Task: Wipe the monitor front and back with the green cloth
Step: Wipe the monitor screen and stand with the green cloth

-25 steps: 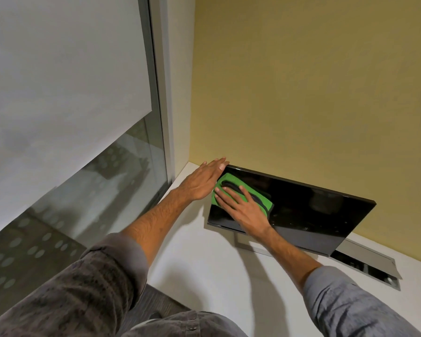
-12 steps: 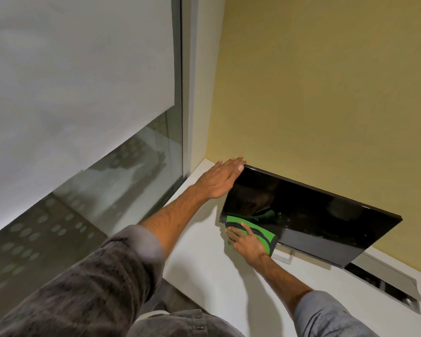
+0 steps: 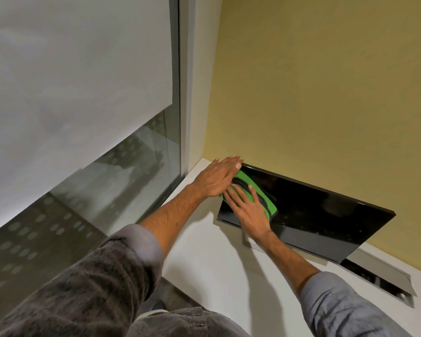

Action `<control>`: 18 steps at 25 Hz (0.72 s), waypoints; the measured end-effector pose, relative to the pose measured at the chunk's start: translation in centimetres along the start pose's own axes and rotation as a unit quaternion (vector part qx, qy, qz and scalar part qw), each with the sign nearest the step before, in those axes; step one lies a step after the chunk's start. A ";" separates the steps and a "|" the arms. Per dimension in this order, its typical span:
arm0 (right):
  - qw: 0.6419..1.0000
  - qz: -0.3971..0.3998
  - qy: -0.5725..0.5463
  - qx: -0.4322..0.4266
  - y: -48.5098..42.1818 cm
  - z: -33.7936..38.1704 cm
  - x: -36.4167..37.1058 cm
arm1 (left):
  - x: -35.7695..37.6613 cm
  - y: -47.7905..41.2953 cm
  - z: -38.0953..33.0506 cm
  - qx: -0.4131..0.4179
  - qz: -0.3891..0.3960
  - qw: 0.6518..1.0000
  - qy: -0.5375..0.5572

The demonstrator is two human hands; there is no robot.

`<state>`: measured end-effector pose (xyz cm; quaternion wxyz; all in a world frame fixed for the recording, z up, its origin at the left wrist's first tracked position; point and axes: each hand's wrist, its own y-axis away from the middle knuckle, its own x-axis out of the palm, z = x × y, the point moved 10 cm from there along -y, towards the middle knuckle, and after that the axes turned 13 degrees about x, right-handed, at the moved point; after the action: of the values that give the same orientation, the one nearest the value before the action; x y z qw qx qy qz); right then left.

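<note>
Presses the green cloth to the front of the monitor.
Holds the right fingers straight and slightly apart, flat on the cloth, the right hand pushing it against the dark screen near the upper left corner. Lays the left fingers straight and close together over that top corner, the left hand overlapping the cloth's upper end in this view. Keeps the monitor on the white desk, close to the yellow wall. Shows an open cable hatch in the desk behind the monitor's right end, and a window blind at left.
</note>
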<state>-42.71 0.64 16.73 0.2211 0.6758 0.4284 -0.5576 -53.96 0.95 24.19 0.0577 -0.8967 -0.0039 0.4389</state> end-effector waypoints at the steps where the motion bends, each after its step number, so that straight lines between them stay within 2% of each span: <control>1: 1.000 0.015 0.011 -0.023 0.3 0.9 1.2 | -0.1 0.0 0.0 -0.001 0.000 1.000 -0.002; 6: 0.988 0.127 0.051 -0.067 3.3 3.9 6.6 | 0.2 0.2 -0.1 -0.005 -0.004 1.000 0.000; 12: 0.952 0.266 0.095 -0.115 5.7 7.0 10.8 | 0.2 0.4 0.0 -0.010 0.005 1.000 -0.009; 15: 0.943 0.288 0.082 -0.144 6.0 7.5 10.8 | 0.1 0.4 0.0 -0.011 0.007 1.000 -0.006; 18: 0.952 0.241 0.089 -0.169 6.4 6.1 10.6 | 0.4 0.4 0.0 -0.009 0.008 1.000 -0.005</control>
<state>-40.74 -3.95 3.88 0.4213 0.7581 0.3590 -0.3449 -53.75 0.59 23.80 0.0459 -0.8951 -0.0012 0.4436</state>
